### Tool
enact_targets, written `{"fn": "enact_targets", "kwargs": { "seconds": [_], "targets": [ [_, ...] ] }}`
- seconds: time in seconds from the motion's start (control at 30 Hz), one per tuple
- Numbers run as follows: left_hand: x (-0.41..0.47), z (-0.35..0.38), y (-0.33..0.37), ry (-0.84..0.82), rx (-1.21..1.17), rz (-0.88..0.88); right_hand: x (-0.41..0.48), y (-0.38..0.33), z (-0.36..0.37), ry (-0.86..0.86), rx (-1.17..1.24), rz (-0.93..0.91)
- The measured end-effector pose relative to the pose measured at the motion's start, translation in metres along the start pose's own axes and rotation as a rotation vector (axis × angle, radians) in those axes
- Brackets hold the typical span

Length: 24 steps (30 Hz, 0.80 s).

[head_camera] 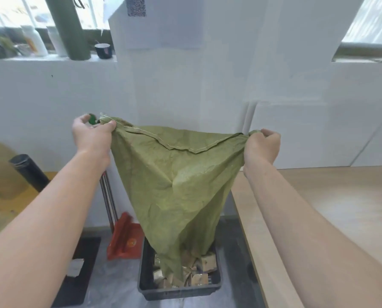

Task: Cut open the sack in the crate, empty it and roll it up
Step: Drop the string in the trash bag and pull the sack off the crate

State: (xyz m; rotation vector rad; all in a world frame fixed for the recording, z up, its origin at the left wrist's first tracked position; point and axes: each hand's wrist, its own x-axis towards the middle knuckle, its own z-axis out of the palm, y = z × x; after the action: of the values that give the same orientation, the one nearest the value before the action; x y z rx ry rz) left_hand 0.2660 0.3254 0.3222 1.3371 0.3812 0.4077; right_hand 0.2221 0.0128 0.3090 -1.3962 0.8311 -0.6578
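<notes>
Bare forearms reach forward from the camera, one on each side, both raised. Below and between them a dark plastic crate [179,292] sits on the grey floor, already holding a heap of small cardboard-coloured pieces [204,264]. The green woven sack [179,178] hangs upside down over it, its open mouth trailing down among those pieces and its stitched bottom seam held uppermost.

Each hand pinches one seam corner: the left hand [92,135] is closed on the left corner and also seems to hold something small and green [92,118], perhaps the cutter; the right hand [262,145] is curled tight on the right corner. The hands are held wide apart, so the seam sags only slightly.

My judgement: emptying is nearly finished. To do it well, keep the mouth inside the crate walls, lift straight up and give short shakes, so that nothing spills toward the red dustpan [124,237] just left of the crate. The wooden table [330,207] at right looks like a fair place for rolling. Beyond, a white wall.
</notes>
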Motion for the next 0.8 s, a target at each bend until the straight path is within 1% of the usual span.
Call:
{"fn": "enact_targets", "kwargs": {
  "seconds": [0.13, 0.23, 0.43, 0.5, 0.53, 0.6, 0.7, 0.8],
  "targets": [
    [0.005, -0.008, 0.014, 0.076, -0.061, -0.061, 0.004, -0.016, -0.007, 0.023, 0.082, 0.001],
    [0.004, -0.016, 0.021, 0.044, -0.069, -0.063, 0.008, -0.024, -0.012, 0.010, 0.085, -0.007],
    [0.006, -0.032, 0.032, -0.214, -0.114, -0.028, 0.012, -0.030, -0.022, -0.074, -0.019, -0.078],
    [0.001, -0.034, 0.037, -0.351, -0.128, -0.010, 0.011, -0.031, -0.026, -0.094, -0.029, -0.115],
    [-0.003, -0.035, 0.040, -0.431, -0.125, -0.003, 0.011, -0.034, -0.026, -0.139, -0.019, -0.129],
    [-0.011, -0.033, 0.049, -0.599, -0.073, 0.027, 0.010, -0.043, -0.026, -0.284, 0.030, -0.165],
    [-0.021, -0.026, 0.065, -0.837, 0.061, 0.098, 0.004, -0.063, -0.027, -0.550, 0.001, -0.294],
    [-0.038, -0.009, 0.078, -1.040, 0.185, 0.135, -0.008, -0.080, -0.023, -0.819, 0.008, -0.345]
  ]
}}
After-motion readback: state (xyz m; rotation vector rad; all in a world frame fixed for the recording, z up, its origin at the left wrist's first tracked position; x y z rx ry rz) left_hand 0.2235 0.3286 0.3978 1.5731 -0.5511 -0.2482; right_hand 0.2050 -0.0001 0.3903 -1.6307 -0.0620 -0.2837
